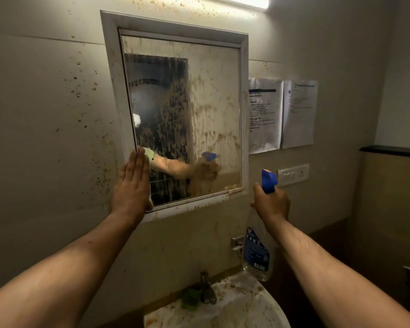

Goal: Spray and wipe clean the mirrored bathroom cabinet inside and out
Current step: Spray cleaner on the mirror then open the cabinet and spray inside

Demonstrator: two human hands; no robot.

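Observation:
The mirrored cabinet (118, 91) hangs on the wall ahead, white-framed, its door (213, 95) shut and streaked with brown splatter. My left hand (133, 185) lies flat, fingers straight, against the door's lower left edge, pressing a pale green cloth (149, 153) that peeks out past the fingertips. My right hand (271, 204) grips the neck of a clear spray bottle (257, 254) with a blue trigger head (268, 181), held upright to the right of the cabinet's lower corner, nozzle toward the mirror.
A dirty white basin (237, 308) with a metal tap (207, 290) and a green object (189, 299) sits below. Two printed sheets (282, 114) and a switch plate (292, 174) are on the wall right of the cabinet. Brown specks cover the wall; a tube light (246, 1) glows above.

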